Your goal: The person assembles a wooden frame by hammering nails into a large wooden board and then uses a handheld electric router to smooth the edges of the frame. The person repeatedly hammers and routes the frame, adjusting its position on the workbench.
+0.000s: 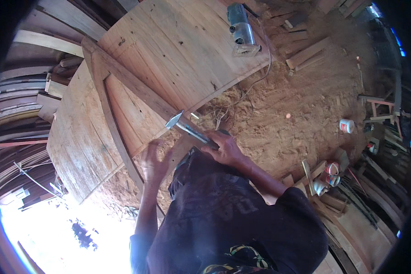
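Observation:
My right hand (225, 147) is wrapped round the dark grip of a hammer (194, 131). The hammer's silver head points up and left, over the lower part of a long wooden beam (137, 86). To its left my left hand (154, 163) holds nothing; its fingers are apart and a little blurred, near a second, slimmer wooden piece (110, 109). The two pieces meet at the upper left in a narrow V, lying across a broad wooden panel (169, 55). The ends nearest me are partly hidden by my hands and body.
A silver and dark power tool (243, 34) stands at the panel's right end, its cord (266, 64) trailing onto the sawdust-covered ground (283, 100). Stacked boards (23, 96) line the left. A white tub (346, 126) and wood offcuts (308, 55) lie at the right.

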{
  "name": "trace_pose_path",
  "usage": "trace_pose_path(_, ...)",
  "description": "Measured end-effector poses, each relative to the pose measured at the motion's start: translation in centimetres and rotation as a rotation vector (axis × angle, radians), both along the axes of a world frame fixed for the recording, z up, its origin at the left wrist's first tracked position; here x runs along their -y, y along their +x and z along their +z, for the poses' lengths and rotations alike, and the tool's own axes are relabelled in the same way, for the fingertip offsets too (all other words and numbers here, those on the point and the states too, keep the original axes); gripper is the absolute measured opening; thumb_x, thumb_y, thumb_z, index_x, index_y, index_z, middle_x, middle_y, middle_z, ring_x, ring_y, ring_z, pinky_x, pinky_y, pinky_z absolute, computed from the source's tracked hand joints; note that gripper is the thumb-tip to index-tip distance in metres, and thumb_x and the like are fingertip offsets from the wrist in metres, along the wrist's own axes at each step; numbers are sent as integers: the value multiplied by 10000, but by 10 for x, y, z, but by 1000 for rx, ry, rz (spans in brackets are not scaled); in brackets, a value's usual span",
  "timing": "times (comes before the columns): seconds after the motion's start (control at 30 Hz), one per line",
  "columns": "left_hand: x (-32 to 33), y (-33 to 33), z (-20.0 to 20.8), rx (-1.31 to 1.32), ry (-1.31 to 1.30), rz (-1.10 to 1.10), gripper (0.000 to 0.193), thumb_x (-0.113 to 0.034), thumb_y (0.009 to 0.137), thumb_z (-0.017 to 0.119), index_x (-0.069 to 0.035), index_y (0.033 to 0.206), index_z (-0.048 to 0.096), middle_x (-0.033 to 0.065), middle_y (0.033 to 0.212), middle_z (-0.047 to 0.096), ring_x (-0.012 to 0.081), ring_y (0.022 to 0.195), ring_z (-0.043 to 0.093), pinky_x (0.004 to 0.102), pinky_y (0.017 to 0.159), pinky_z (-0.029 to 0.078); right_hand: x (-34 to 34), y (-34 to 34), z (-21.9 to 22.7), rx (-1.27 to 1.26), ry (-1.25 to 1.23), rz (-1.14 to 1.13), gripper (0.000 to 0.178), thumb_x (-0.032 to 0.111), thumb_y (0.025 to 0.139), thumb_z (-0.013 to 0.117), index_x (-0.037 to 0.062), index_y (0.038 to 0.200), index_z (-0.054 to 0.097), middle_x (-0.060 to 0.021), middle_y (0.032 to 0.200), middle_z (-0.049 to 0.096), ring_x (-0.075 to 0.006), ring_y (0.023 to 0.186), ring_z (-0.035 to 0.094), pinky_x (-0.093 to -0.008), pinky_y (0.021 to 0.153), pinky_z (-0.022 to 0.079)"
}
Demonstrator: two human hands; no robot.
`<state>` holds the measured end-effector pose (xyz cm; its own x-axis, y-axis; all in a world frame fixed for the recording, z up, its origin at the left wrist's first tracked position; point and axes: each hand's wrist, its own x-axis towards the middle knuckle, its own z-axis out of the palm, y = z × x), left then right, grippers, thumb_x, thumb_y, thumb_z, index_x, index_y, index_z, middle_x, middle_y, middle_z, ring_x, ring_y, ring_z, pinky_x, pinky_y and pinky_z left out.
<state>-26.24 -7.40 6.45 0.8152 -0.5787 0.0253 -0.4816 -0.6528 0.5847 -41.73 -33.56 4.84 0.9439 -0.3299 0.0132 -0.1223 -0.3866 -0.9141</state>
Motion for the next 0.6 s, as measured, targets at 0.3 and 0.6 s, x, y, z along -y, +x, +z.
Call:
trace_pose_path(0.3,-137,134,-81,-31,70,616,900,-415,862,924,20,1511,477,224,1300,654,322,1234,622,479,1022,512,9,9,0,-174,123,57,451,221,937,817,40,1329,687,-231,1154,743,-451,1077,716,-503,912,581)
trace_pose_path(0.6,-143,185,-81,-180,24,549,675,-401,818,953,75,1225,701,157,1176,681,226,964,674,357,769,575,-3,1,-9,-98,102,-204,372,181,938,818,36,1266,721,-206,1083,752,-432,971,732,-466,831,586)
